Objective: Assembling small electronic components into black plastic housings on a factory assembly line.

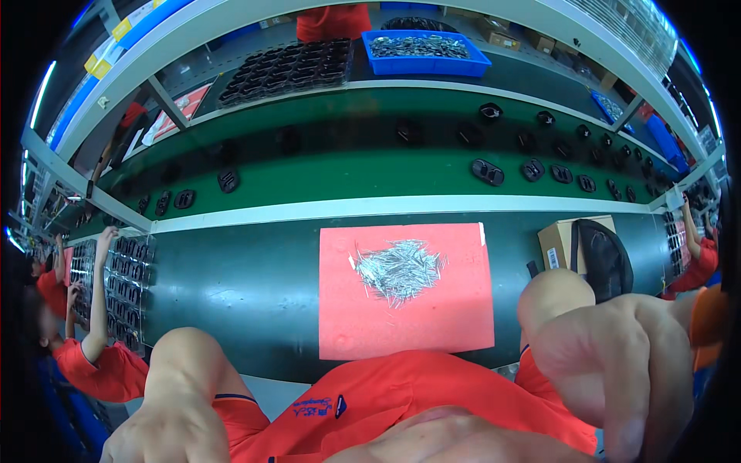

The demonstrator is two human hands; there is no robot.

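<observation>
Both my hands are raised close to the camera, away from the table. My left hand (166,434) is at the lower left, its back in sight and its fingers cut off by the lower edge. At the lower right, my right hand (617,351) has bent fingers pointing down; their tips and anything between them are hidden. An orange band or cloth (706,316) shows beside it. In front of me a pink mat (405,332) lies on the dark green table (231,270). A loose pile of thin silver metal pins (401,270) rests on it.
Beyond a pale rail, a green conveyor (332,166) carries black plastic parts (488,172). A blue tray of metal pieces (428,65) and black moulded trays (285,73) stand behind. On the right are a cardboard box (556,239) and a black bag (603,258). Co-workers in red (100,374) sit nearby.
</observation>
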